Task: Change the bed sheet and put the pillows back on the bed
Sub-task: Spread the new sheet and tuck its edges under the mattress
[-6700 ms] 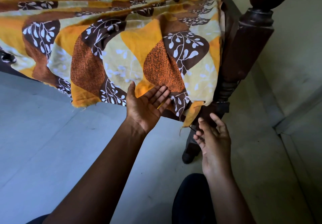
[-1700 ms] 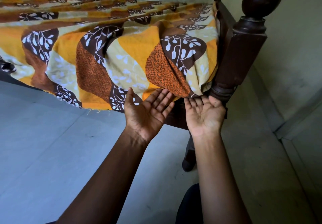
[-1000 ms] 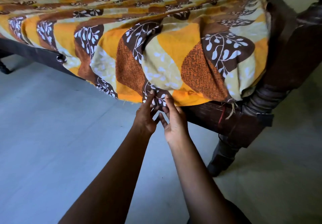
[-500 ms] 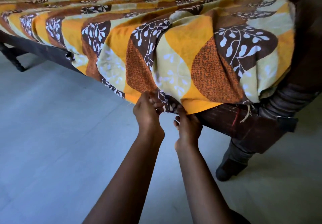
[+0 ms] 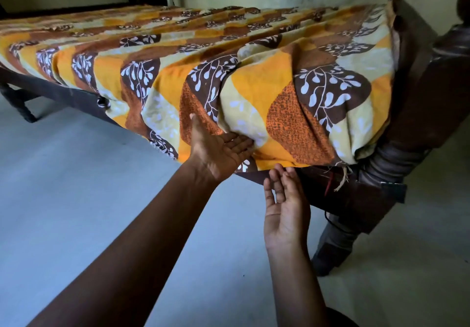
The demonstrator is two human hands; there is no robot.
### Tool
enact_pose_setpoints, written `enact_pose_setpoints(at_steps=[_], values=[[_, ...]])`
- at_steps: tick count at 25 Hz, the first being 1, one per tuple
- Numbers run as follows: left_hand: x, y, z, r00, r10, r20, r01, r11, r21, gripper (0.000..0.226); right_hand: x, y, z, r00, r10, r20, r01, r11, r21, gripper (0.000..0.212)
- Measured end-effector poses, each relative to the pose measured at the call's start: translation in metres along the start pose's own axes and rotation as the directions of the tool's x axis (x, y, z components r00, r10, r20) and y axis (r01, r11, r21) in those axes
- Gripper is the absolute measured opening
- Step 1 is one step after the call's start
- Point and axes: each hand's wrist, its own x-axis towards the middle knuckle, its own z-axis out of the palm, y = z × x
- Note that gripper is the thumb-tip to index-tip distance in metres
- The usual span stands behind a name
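An orange, brown and cream leaf-patterned bed sheet point(image 5: 254, 77) covers the mattress and drapes over its near side. My left hand point(image 5: 218, 148) is open, palm up, its fingers pressed into the sheet's lower fold at the mattress edge. My right hand point(image 5: 284, 207) is open too, palm up, fingertips touching the sheet's hem above the dark wooden side rail point(image 5: 338, 194). No pillows are in view.
A thick carved bedpost point(image 5: 412, 133) stands at the right corner, with its foot on the grey floor point(image 5: 76, 199). A frayed string point(image 5: 343, 181) hangs from the rail. The far bed leg point(image 5: 20, 102) is at the left. A wall runs behind.
Both hands were pinching the sheet's hem half a second ago; now both have let go and spread open, the left pushing the fold in, the right lower down.
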Motion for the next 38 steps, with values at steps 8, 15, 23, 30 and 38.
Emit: enact_pose_setpoints(at_steps=[8,15,23,30,38], values=[[0.011,-0.029,-0.023,0.983,0.103,0.152,-0.056,0.956,-0.288,0.102,-0.001,-0.025,0.029,0.981,0.066,0.185,-0.121,0.943,0.309,0.038],[0.013,-0.021,-0.027,0.988,0.079,0.136,-0.064,0.992,-0.112,0.067,0.029,-0.019,0.054,0.983,0.035,0.178,-0.100,0.923,0.373,0.028],[0.031,0.019,-0.091,0.809,0.257,-0.529,-0.275,0.960,0.045,0.018,0.001,0.042,0.031,0.963,0.228,0.141,-0.229,0.973,-0.008,0.034],[0.046,0.033,-0.102,0.953,0.119,-0.280,-0.078,0.985,0.153,0.028,0.036,0.090,0.062,0.931,0.303,0.205,-0.251,0.936,-0.247,0.023],[0.038,0.029,-0.103,0.920,0.104,-0.379,0.017,0.953,0.301,0.029,0.031,0.103,0.085,0.970,0.147,0.192,-0.083,0.948,-0.307,0.020]])
